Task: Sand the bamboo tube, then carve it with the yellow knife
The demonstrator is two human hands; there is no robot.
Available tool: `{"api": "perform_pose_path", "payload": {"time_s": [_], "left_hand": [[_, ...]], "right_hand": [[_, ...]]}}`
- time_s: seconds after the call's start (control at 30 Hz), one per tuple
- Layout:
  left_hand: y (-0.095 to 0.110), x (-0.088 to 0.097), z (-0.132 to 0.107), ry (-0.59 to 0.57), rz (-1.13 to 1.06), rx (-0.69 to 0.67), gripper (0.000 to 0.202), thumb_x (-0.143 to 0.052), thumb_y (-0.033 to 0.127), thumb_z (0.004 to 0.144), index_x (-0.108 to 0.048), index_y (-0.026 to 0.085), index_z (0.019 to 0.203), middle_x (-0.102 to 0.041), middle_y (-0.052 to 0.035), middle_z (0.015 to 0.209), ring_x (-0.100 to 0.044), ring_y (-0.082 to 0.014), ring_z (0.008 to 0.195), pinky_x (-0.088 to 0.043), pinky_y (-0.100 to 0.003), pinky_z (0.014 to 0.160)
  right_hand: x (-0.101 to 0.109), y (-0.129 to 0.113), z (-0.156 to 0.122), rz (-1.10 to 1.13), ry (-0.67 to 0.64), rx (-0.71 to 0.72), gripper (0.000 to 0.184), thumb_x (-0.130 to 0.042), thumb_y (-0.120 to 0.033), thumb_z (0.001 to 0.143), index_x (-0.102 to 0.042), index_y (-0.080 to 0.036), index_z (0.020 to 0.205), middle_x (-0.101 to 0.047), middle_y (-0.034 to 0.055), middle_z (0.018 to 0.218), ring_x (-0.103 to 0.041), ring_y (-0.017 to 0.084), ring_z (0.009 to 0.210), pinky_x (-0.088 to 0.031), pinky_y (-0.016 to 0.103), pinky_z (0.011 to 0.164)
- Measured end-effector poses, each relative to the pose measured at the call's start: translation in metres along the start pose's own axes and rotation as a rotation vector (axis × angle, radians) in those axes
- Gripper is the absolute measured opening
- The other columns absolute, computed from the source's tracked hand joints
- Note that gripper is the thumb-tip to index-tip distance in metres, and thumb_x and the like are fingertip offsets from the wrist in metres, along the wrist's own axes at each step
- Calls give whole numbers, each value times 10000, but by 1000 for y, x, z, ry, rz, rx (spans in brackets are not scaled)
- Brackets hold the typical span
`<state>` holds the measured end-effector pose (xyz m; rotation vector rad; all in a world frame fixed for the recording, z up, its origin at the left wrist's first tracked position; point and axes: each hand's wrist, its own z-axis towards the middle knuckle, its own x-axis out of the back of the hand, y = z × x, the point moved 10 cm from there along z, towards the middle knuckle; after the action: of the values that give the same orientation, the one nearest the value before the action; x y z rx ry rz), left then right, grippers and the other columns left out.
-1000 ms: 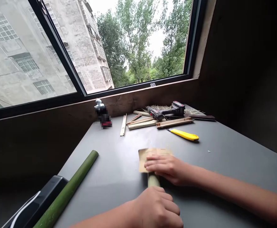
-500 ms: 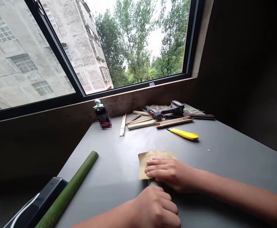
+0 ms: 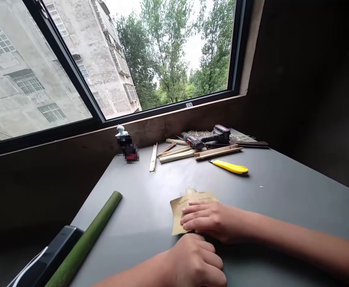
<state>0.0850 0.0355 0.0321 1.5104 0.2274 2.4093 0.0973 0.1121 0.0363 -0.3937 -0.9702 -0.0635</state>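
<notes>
A sheet of tan sandpaper [image 3: 180, 213] is folded around a pale bamboo stick, whose far tip [image 3: 191, 191] pokes out beyond the paper. My right hand [image 3: 206, 220] presses the sandpaper around the stick from the right, fingers pointing left. My left hand [image 3: 194, 261] is closed in a fist on the near end of the stick, which it hides. The middle of the stick is covered by the paper and my fingers.
On the grey table [image 3: 150, 187] lie a green bamboo pole [image 3: 85, 243], a yellow utility knife [image 3: 230, 167], a cordless drill [image 3: 206, 137], several bamboo strips [image 3: 177, 155] and a pixelated figurine [image 3: 126, 147]. A black object [image 3: 49, 255] sits lower left. A window and wall bound the far side.
The sandpaper and my right hand have slid toward me along the stick. The stick's far tip now shows beyond the paper, and the stretch between paper and left fist is covered.
</notes>
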Motion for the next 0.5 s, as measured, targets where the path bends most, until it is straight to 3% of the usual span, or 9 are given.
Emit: {"api": "perform_pose_path", "payload": {"time_s": [0.17,0.37,0.5], "left_hand": [[-2,4,-1,34,21,31,603,-673,272,809,-135,207,545,-341,55,432,-296,-115,435,-242,-309,456],[0,-4,0,-32,13,-2,611,-695,259,802,-147,220,534,-337,55,421,-320,-113,425,-297,-284,464],[-2,-3,0,-31,20,27,620,-709,276,782,-146,216,528,-356,52,423,-325,-120,434,-274,-303,460]], "right_hand": [[19,33,0,-45,56,-80,331,-404,-157,984,-611,-146,1241,-664,114,1249,-479,214,1346,-428,401,1112],[-4,-11,-1,-26,22,14,339,-435,-170,951,-610,-181,1241,-661,62,1271,-514,177,1315,-370,353,1160],[7,4,-1,-40,24,-9,313,-442,-169,966,-624,-188,1220,-680,65,1236,-543,172,1286,-382,354,1150]]}}
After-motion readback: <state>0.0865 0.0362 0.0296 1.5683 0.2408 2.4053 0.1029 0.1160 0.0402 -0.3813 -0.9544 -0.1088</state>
